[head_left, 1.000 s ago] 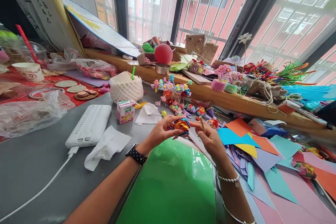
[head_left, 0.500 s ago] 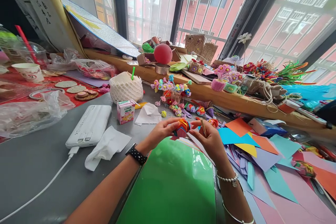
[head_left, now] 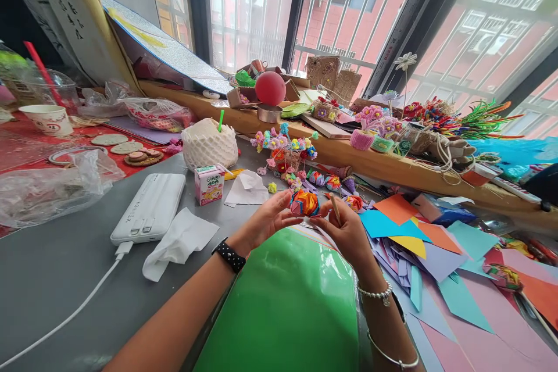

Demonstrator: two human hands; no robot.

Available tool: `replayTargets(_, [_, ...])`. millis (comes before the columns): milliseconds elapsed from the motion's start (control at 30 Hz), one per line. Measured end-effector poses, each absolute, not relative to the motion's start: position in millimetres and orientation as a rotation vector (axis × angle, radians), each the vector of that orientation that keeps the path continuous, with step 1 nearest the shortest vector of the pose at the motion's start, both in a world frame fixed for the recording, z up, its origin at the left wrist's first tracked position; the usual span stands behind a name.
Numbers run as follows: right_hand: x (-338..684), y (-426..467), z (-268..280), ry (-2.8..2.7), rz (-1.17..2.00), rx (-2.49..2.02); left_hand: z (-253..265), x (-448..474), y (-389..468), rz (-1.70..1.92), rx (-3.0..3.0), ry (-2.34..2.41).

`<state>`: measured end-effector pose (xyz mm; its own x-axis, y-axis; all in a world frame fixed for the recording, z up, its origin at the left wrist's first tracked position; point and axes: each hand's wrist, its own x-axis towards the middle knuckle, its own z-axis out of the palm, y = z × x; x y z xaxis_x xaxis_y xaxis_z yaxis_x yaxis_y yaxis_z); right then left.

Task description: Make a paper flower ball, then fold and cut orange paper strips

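I saw the paper flower point(head_left: 306, 203) had turned, orange petals facing near | left hand point(head_left: 267, 222) gripped its left side | flower between both hands, by green mat's point(head_left: 283, 302) far end | right hand point(head_left: 347, 229) pinched brown stick point(head_left: 335, 210)

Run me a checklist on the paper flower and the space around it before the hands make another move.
1. Paper flower supported: ok, the left hand holds it, thumb above and fingers beneath.
2. Thin stick secured: ok, gripped in the right hand, close beside the flower.
3. Folds firmly fixed: cannot tell, too small to judge.
4. Green mat lying flat: ok, spread between the forearms.
5. Drink carton upright: ok, left of the left hand.
6. Colored sheets stacked neatly: not ok, strewn and overlapping to the right.
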<state>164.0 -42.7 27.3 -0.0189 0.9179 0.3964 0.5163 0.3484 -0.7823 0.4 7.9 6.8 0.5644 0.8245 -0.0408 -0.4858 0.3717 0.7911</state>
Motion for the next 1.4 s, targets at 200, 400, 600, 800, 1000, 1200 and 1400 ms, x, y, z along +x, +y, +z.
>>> replayTargets(200, [162,-43,28,-1.68,0.471,-1.253,4,5,3,0.815,0.796,0.44])
replayTargets(400, [161,-43,27,-1.632,0.493,-1.248,5,8,-3,0.796,0.71,0.394])
replayTargets(600, [156,-42,25,-1.637,0.483,-1.211,1,12,-4,0.827,0.705,0.307])
replayTargets(800, [153,-43,27,-1.691,0.496,-1.241,5,13,-6,0.882,0.688,0.251])
replayTargets(1000, [159,-42,27,-1.683,0.44,-1.172,8,14,-3,0.958,0.48,0.46])
replayTargets(1200, [162,-43,29,-1.781,0.406,-1.192,11,15,-3,0.951,0.397,0.467])
replayTargets(1400, [161,-45,30,-1.785,0.387,-1.169,13,12,-4,0.788,0.39,0.507])
